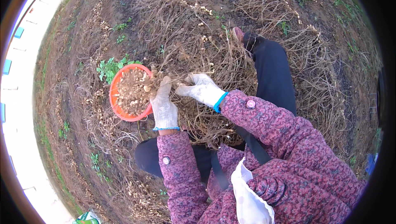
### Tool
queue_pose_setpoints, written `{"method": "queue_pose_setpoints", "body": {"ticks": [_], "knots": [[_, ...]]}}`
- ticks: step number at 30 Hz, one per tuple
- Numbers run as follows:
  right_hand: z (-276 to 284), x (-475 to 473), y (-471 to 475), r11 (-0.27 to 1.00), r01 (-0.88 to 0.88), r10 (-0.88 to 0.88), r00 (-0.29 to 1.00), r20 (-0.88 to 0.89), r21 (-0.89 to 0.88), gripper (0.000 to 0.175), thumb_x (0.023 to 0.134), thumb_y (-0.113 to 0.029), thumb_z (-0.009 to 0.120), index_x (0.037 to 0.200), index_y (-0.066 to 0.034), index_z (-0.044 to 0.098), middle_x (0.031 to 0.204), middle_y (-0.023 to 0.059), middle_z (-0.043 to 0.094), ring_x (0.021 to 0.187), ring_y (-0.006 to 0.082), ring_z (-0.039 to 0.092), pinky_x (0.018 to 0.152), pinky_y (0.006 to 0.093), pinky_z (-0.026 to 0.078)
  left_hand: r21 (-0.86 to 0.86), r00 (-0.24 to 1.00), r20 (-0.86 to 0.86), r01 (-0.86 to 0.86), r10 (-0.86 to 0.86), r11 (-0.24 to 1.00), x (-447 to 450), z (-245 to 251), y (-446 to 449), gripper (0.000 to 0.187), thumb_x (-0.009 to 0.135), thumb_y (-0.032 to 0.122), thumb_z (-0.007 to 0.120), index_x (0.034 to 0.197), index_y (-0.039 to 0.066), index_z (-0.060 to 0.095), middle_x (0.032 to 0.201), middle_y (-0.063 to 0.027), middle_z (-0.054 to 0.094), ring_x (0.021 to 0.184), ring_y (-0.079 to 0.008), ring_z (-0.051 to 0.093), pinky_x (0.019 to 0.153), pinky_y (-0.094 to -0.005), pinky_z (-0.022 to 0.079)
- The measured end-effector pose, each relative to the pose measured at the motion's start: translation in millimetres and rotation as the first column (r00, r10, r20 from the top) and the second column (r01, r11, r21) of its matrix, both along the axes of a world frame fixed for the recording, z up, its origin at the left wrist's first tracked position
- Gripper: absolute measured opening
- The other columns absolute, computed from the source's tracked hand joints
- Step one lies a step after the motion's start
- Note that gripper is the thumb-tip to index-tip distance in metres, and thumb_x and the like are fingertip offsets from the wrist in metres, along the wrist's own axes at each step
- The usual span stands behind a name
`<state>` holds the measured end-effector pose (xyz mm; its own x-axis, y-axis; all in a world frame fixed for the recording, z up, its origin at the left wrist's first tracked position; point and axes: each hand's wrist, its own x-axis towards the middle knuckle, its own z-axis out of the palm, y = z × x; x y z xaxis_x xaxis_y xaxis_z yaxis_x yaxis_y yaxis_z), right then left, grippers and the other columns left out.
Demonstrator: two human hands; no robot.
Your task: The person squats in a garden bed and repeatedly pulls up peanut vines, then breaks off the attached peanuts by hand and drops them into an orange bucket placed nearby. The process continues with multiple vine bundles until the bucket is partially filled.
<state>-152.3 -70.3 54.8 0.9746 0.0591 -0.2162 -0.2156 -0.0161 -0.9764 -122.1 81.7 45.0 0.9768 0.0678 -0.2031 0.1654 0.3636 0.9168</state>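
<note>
My left hand (164,105), in a whitish work glove with a blue cuff edge, is closed on a bunch of dried peanut plants (159,78) at the right rim of an orange-red plastic basin (112,100). Unshelled peanuts (133,95) fill much of the basin. To the right, my right hand (201,89), gloved the same way, has its thumb and fingers at thin stems of the bunch; whether it grips them is not plain. Dried peanut vines (207,122) lie beneath both hands and against my legs.
Rows of pulled peanut vines (312,60) with pods cross the soil. A leafy green weed (109,69) stands by the basin. My shoe (238,34) rests among the vines. A pale paved strip (23,100) runs along the left, and a green-and-white bag (87,217) lies at lower left.
</note>
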Motion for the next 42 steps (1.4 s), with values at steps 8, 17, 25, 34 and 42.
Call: {"method": "queue_pose_setpoints", "body": {"ticks": [8, 17, 25, 34, 42], "knots": [[8.5, -4.0, -8.5, 0.874, 0.087, 0.125, 0.911, 0.393, -0.478, 0.044, 0.081, -0.038, 0.071, 0.107, -0.0024, 0.069, 0.107, 0.0225, 0.066, 0.106, 0.0377, 0.062, 0.091, 0.0459, 0.049, 0.109, 0.997, 0.07, 0.023, -0.03, 0.994, -6.9, 8.3, -11.6, 0.034, 0.086, 0.015, 0.069, 0.116, -0.002, 0.068, 0.117, -0.0087, 0.067, 0.108, -0.0171, 0.061, 0.098, -0.0323, 0.045], [31.2, -35.4, -22.6, 0.739, -0.66, 0.658, 0.75, 0.065, 0.137, 0.029, 0.088, -0.03, 0.072, 0.093, -0.0008, 0.07, 0.084, 0.0055, 0.07, 0.084, 0.0143, 0.064, 0.077, 0.0344, 0.05, 0.503, 0.955, 0.064, -0.281, 0.289, 0.818, 11.4, -6.2, 1.6, 0.027, 0.084, 0.007, 0.068, 0.11, 0.001, 0.063, 0.101, -0.0097, 0.069, 0.087, -0.0202, 0.065, 0.082, -0.0352, 0.053], [46.8, -5.0, -70.7, 0.542, 0.309, -0.07, 0.943, -0.324, 0.781, 0.022, 0.092, -0.015, 0.064, 0.105, 0.0014, 0.061, 0.097, 0.0137, 0.068, 0.079, 0.0159, 0.067, 0.056, 0.0218, 0.054, 0.445, 0.893, 0.3, 0.18, -0.335, 0.877, -5.8, -25.2, -4.1, 0.064, 0.073, -0.006, 0.074, 0.133, 0.003, 0.052, 0.135, -0.012, 0.057, 0.115, -0.0218, 0.059, 0.102, -0.0382, 0.049], [61.6, 51.0, -108.1, 0.975, -0.207, 0.219, 0.958, -0.184, 0.083, 0.025, 0.078, -0.01, 0.07, 0.102, -0.0044, 0.072, 0.069, 0.0019, 0.064, 0.046, 0.008, 0.049, 0.04, 0.0234, 0.036, -0.631, 0.852, -0.337, 0.111, -0.401, 0.768, -17.4, -32.2, -26.4, 0.035, 0.1, 0.034, 0.045, 0.115, 0.004, 0.056, 0.116, -0.009, 0.061, 0.092, -0.0162, 0.057, 0.079, -0.0293, 0.044], [36.0, 20.7, -108.2, 0.957, -0.29, 0.282, 0.928, -0.245, 0.001, 0.024, 0.08, -0.017, 0.076, 0.101, -0.0044, 0.072, 0.078, 0.001, 0.069, 0.054, 0.0065, 0.055, 0.047, 0.0226, 0.043, -0.542, 0.904, -0.275, 0.135, -0.327, 0.829, -25.9, -6.4, -34.9, 0.023, 0.097, 0.019, 0.052, 0.107, 0.0, 0.061, 0.088, -0.0027, 0.061, 0.074, -0.0111, 0.058, 0.065, -0.0248, 0.05]]}}
